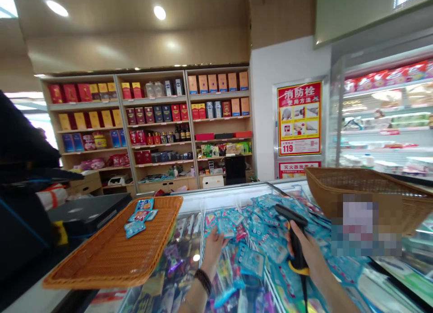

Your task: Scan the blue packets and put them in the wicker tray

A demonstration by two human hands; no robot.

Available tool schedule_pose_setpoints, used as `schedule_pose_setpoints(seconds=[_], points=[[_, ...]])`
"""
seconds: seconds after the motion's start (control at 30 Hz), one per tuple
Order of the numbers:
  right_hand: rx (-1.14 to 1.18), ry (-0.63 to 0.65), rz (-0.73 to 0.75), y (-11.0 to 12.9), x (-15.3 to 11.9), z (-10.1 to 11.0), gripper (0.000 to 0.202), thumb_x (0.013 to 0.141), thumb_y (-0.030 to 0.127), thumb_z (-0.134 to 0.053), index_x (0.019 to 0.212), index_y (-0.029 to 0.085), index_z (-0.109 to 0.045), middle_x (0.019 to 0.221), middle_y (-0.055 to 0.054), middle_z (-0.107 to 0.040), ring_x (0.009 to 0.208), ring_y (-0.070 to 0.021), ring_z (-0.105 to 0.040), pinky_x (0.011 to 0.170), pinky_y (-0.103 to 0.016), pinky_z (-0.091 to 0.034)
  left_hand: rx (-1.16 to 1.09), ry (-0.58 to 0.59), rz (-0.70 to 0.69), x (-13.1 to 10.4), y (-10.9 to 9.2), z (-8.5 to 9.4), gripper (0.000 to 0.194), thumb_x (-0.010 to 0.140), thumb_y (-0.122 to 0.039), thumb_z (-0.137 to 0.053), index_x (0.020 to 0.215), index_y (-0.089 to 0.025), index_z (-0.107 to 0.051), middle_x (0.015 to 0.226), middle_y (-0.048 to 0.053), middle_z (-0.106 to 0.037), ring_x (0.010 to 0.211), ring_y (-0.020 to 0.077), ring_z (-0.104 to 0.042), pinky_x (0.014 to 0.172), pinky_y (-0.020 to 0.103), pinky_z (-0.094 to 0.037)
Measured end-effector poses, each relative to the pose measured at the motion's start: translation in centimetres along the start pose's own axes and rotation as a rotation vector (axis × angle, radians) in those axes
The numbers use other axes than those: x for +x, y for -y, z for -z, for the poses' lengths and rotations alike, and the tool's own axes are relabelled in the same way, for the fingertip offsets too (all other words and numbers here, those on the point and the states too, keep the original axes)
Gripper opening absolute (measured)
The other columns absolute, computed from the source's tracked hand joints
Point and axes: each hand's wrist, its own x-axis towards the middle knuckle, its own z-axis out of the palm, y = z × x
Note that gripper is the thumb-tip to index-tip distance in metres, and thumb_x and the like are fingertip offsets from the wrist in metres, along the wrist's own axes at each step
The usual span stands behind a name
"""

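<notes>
My right hand (302, 243) is wrapped round the handle of a black and yellow barcode scanner (296, 254), its head pointing left over a heap of blue packets (270, 223). A cord hangs from the scanner's handle. On the left, my left hand (214, 246), with a dark beaded bracelet on the wrist, has its fingers closed at the lower edge of a light blue packet (226, 228). Beside that packet lies a small red packet (241, 232). Below the heap, a larger blue packet (251, 260) lies flat near colourful wrapped goods (225, 277).
An orange wicker tray (111, 254) at left holds several blue packets (135, 228). A brown wicker basket (324, 186) stands at right, partly behind a blurred patch. White wire dividers run through the glass-edged case. Shelves (162, 148) of boxes and bottles line the back wall.
</notes>
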Motion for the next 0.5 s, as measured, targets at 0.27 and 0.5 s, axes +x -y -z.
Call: schedule_pose_setpoints(seconds=[0.27, 0.5], points=[[0.114, -0.071, -0.046, 0.2, -0.8, 1.1, 0.061, 0.061, 0.071, -0.087, 0.090, 0.021, -0.068, 0.057, 0.005, -0.064, 0.042, -0.0118, -0.053, 0.037, -0.024, -0.042, 0.346, 0.332, 0.002, -1.0, 1.0, -10.6, 0.034, 0.077, -0.051, -0.084, 0.074, -0.023, -0.066, 0.079, 0.007, -0.071, 0.097, 0.0307, -0.073, 0.100, 0.050, -0.057], [0.051, -0.085, -0.011, 1.1, -2.1, -0.1, 0.067, 0.050, 0.072, -0.092, 0.086, 0.021, -0.067, 0.056, 0.006, -0.063, 0.042, -0.0098, -0.051, 0.036, -0.022, -0.039, 0.782, 0.163, -0.347, -1.5, -0.6, -8.1, 0.037, 0.079, -0.035, -0.073, 0.113, -0.021, -0.076, 0.120, 0.021, -0.071, 0.125, 0.0414, -0.060, 0.119, 0.055, -0.038]])
